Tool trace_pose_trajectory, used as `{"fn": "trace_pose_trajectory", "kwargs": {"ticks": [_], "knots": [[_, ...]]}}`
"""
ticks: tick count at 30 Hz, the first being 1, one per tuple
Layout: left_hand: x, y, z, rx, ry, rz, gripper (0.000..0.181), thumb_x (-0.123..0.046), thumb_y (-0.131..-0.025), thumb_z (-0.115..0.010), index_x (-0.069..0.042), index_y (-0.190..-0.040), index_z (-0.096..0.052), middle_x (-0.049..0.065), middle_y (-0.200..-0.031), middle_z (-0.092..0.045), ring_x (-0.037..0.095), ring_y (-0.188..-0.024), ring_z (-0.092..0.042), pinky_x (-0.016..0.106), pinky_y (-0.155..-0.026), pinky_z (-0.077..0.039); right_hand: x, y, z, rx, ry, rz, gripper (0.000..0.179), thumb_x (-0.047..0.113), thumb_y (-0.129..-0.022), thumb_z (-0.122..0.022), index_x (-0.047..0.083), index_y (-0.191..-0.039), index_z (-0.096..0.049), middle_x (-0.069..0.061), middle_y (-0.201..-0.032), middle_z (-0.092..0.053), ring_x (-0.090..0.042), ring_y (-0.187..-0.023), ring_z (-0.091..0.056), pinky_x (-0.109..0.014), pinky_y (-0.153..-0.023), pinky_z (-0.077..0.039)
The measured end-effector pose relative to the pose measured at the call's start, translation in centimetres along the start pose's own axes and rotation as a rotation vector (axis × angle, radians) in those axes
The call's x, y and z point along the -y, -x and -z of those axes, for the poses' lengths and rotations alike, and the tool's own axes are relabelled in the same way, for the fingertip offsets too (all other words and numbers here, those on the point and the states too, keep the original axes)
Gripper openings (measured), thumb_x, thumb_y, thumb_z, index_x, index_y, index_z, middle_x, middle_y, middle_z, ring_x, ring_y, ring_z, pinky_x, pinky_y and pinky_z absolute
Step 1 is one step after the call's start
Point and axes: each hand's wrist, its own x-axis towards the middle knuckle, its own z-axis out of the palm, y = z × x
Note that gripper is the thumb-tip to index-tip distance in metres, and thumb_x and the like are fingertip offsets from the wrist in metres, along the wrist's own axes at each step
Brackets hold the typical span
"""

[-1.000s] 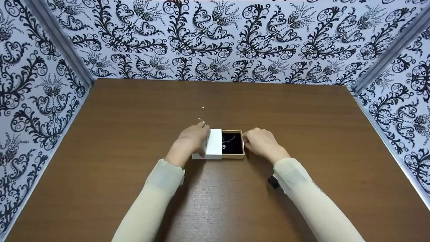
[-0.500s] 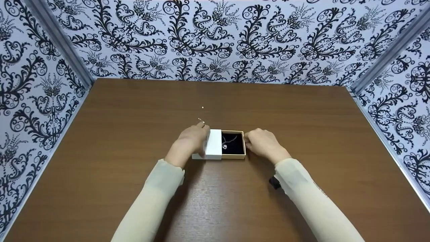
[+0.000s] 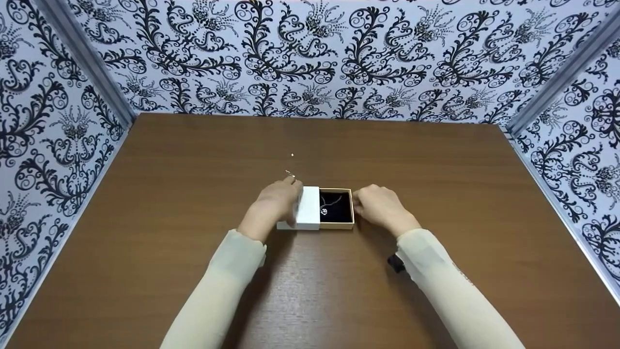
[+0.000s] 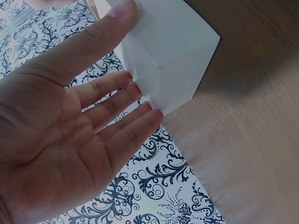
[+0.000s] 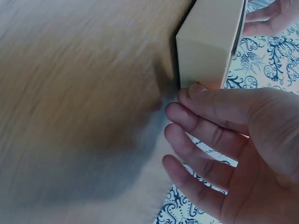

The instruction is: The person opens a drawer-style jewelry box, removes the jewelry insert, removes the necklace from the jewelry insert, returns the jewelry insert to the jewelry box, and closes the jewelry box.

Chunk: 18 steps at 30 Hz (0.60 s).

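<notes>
A small slide-out jewelry box lies mid-table in the head view, its white sleeve (image 3: 309, 209) on the left and its tan drawer (image 3: 336, 226) partly out to the right. On the drawer's black lining rests a chain necklace with a round sparkling pendant (image 3: 324, 212). My left hand (image 3: 276, 199) holds the sleeve; in the left wrist view, thumb and fingertips touch different sides of that white sleeve (image 4: 163, 42). My right hand (image 3: 380, 206) is at the drawer's right end. The right wrist view shows thumb and index finger pinching at the drawer's end wall (image 5: 203, 63), other fingers loosely bent.
A thin shiny item (image 3: 290, 173), too small to identify, lies just beyond my left fingers. Farther back is a tiny bright speck (image 3: 292, 155). Patterned walls (image 3: 310, 58) enclose the brown wooden table (image 3: 310, 291) at the back and sides.
Since a second ago, the drawer has slid slightly right out of the sleeve with my right hand, baring a little more of the necklace. Over the last half second nothing visibly moves.
</notes>
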Motion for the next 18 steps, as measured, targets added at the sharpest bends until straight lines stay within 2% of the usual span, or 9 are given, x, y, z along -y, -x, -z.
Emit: {"fn": "trace_pose_trajectory", "kwargs": {"ticks": [4,6,8,11,14,18], "knots": [[0.0,-0.1,-0.1,0.001,-0.003,-0.008,0.068,-0.015,-0.066,-0.093,-0.005,-0.122,-0.055,0.015,-0.147,-0.046,0.038,-0.126,-0.055,0.046,-0.105,-0.05,0.3,0.1,0.7,-0.035,-0.033,-0.045,0.004,0.015,-0.087,-0.069,0.013,-0.084,-0.067,-0.005,-0.081,-0.068,-0.029,-0.078,-0.066,-0.05,-0.069,-0.054],[0.0,-0.1,-0.1,0.005,-0.006,-0.009,0.071,-0.016,-0.067,-0.093,-0.005,-0.125,-0.054,0.015,-0.15,-0.044,0.038,-0.129,-0.053,0.046,-0.107,-0.049,0.6,0.2,1.0,-0.065,-0.044,-0.044,0.005,0.016,-0.087,-0.069,0.012,-0.091,-0.069,-0.006,-0.088,-0.071,-0.03,-0.086,-0.068,-0.051,-0.075,-0.055],[0.0,-0.1,-0.1,0.01,-0.011,-0.005,0.075,-0.017,-0.068,-0.093,-0.005,-0.129,-0.053,0.015,-0.153,-0.042,0.038,-0.131,-0.052,0.045,-0.108,-0.049,0.9,0.2,1.1,-0.083,-0.061,-0.018,0.01,0.014,-0.088,-0.068,0.011,-0.097,-0.071,-0.006,-0.097,-0.072,-0.029,-0.093,-0.069,-0.05,-0.08,-0.056],[0.0,-0.1,-0.2,0.013,-0.021,0.0,0.079,-0.019,-0.068,-0.092,-0.005,-0.135,-0.051,0.014,-0.153,-0.041,0.037,-0.131,-0.052,0.044,-0.108,-0.048,1.6,0.1,0.9,-0.079,-0.073,0.064,0.02,0.011,-0.091,-0.067,0.01,-0.11,-0.072,-0.006,-0.112,-0.072,-0.029,-0.106,-0.068,-0.048,-0.09,-0.056],[-0.1,-0.1,-0.2,0.002,-0.021,-0.003,0.08,-0.018,-0.068,-0.093,-0.004,-0.134,-0.051,0.015,-0.15,-0.044,0.038,-0.128,-0.054,0.045,-0.107,-0.049,2.2,-0.2,0.5,-0.04,-0.068,0.124,0.028,0.013,-0.092,-0.067,0.008,-0.12,-0.069,-0.008,-0.125,-0.068,-0.031,-0.118,-0.064,-0.047,-0.1,-0.053],[-0.1,-0.1,-0.1,-0.007,-0.017,-0.007,0.077,-0.016,-0.066,-0.093,-0.003,-0.131,-0.053,0.015,-0.144,-0.048,0.038,-0.123,-0.056,0.046,-0.104,-0.05,2.9,-0.6,0.1,0.011,-0.04,0.152,0.042,0.023,-0.092,-0.071,0.005,-0.13,-0.063,-0.011,-0.134,-0.063,-0.032,-0.125,-0.06,-0.047,-0.107,-0.049]]}}
